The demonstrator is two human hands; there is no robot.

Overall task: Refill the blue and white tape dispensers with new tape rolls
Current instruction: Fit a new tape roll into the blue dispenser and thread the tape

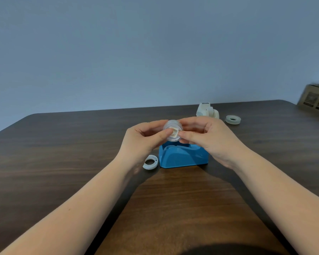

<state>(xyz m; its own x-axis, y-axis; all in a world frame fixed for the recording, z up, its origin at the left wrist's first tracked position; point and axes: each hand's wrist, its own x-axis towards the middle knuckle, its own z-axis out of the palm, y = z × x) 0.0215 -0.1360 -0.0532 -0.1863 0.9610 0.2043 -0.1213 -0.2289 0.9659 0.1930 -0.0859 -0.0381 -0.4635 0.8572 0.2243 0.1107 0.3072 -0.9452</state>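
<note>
A clear tape roll (172, 131) with a pale core piece is held in the air just above the blue dispenser (182, 156). My left hand (145, 138) grips it from the left and my right hand (208, 137) from the right, thumbs meeting at its front. The blue dispenser stands on the table under my hands, its top slot partly hidden. A white ring-shaped core (150, 162) lies flat just left of it. The white dispenser (207, 110) stands at the back, with a second clear tape roll (233, 119) lying to its right.
All of this rests on a dark wooden table (63, 162) whose far edge meets a plain blue-grey wall. A brown cardboard box (316, 100) sits at the far right corner.
</note>
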